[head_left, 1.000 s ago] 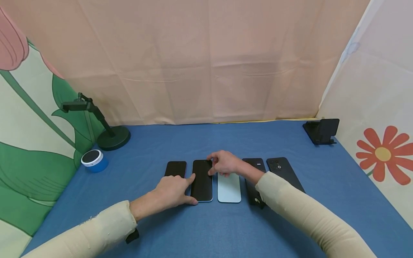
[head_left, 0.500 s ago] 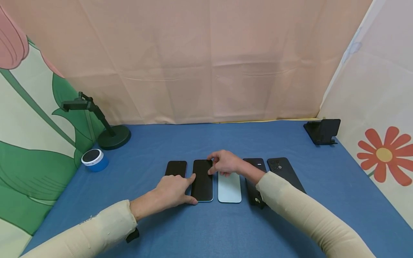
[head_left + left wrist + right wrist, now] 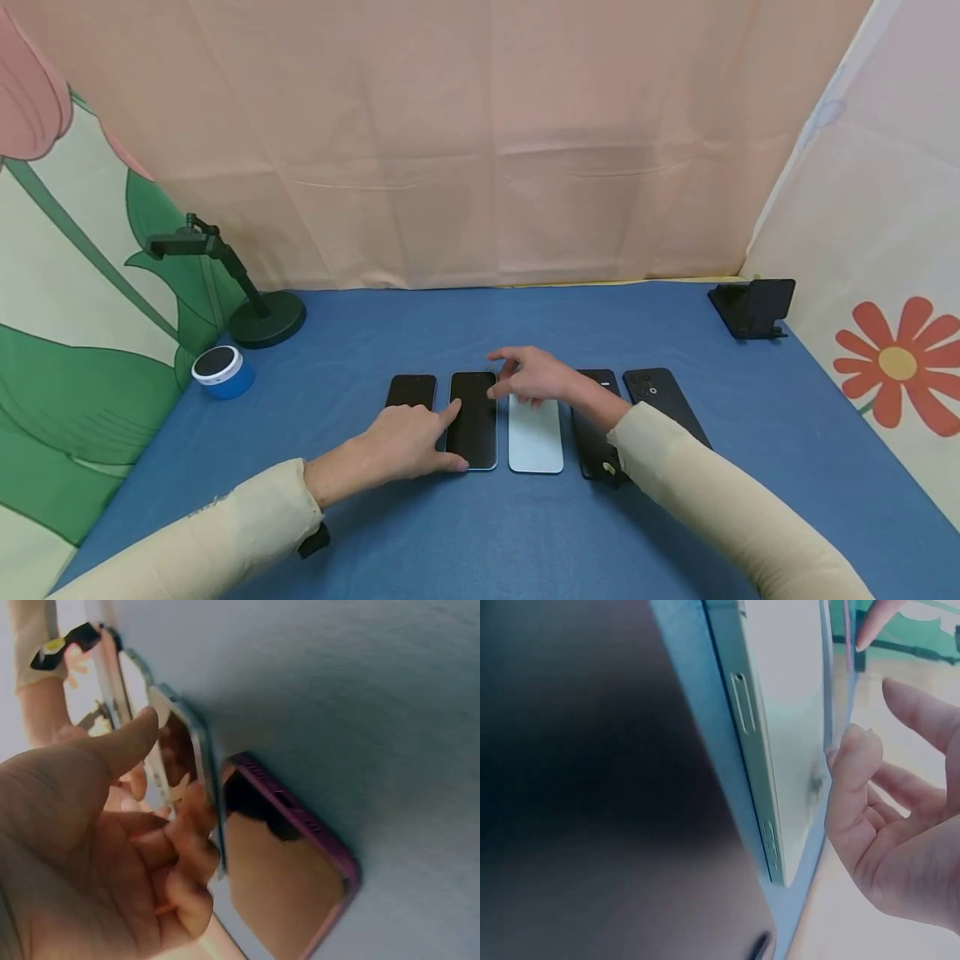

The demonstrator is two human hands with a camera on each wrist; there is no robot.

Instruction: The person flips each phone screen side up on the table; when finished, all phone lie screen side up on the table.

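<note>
Five phones lie flat in a row on a smooth blue cloth (image 3: 420,542), all slim, round-cornered slabs. The second from the left, a glossy black-screened phone (image 3: 472,433) with a pale blue rim, sits between the two hands. The left hand (image 3: 405,437) is spread, thumb and forefinger apart at that phone's left edge, gripping nothing. The right hand (image 3: 534,375) is loosely open at its upper right edge, forefinger and thumb parted, with nothing in hold; whether it touches the phone I cannot tell. To the left is a mirror-dark phone (image 3: 411,390) with a purple frame, its end cut by a port and small slots. To the right come a pale phone (image 3: 536,442) with flat greenish sides and oval buttons, a black phone (image 3: 591,437), and a matte black phone (image 3: 663,404) with camera lenses. The black phone's small light mark (image 3: 606,383) is too small to read.
</note>
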